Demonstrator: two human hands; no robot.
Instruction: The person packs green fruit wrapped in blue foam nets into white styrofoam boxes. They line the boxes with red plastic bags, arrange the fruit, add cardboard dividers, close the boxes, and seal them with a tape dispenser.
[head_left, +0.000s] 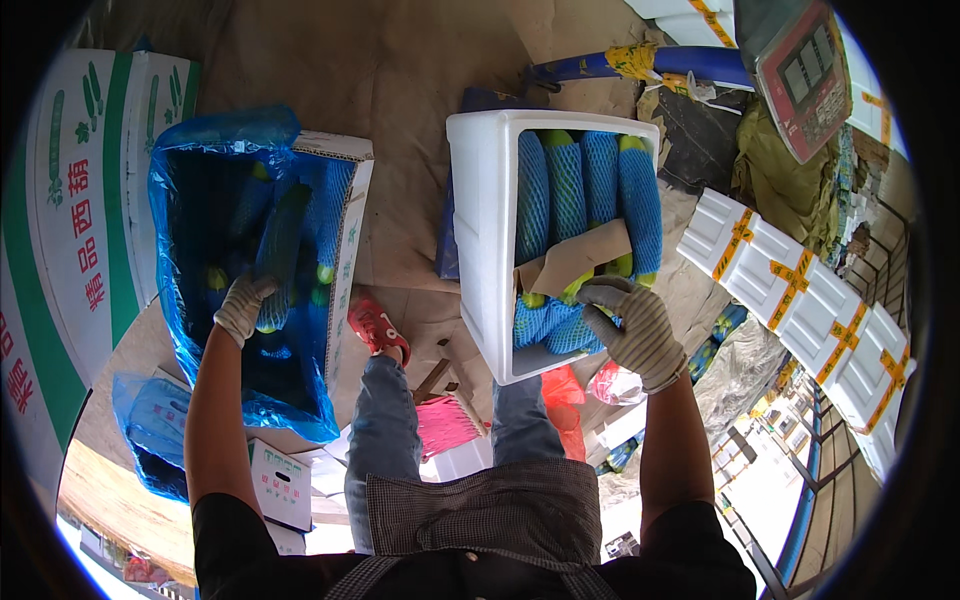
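Observation:
My left hand (245, 306), in a striped knit glove, grips the lower end of a zucchini in a blue foam net (283, 259). It is inside a cardboard box lined with blue plastic film (166, 247), where other netted zucchini lie in shadow. My right hand (634, 330), gloved alike, hovers over the lower right edge of a white foam box (484, 247), fingers curled and apart, holding nothing that shows. Netted zucchini (566, 184) stand side by side in that box's upper part, with more lying across its lower part. A torn piece of brown cardboard (581, 259) rests between them.
Printed cartons (82, 202) are stacked at the left. A scale display (806, 79) on a blue post (705, 64) stands at the upper right. Taped foam boxes (795, 281) line the right. Pink net sleeves (448, 424) and red plastic bags (564, 405) lie near my legs.

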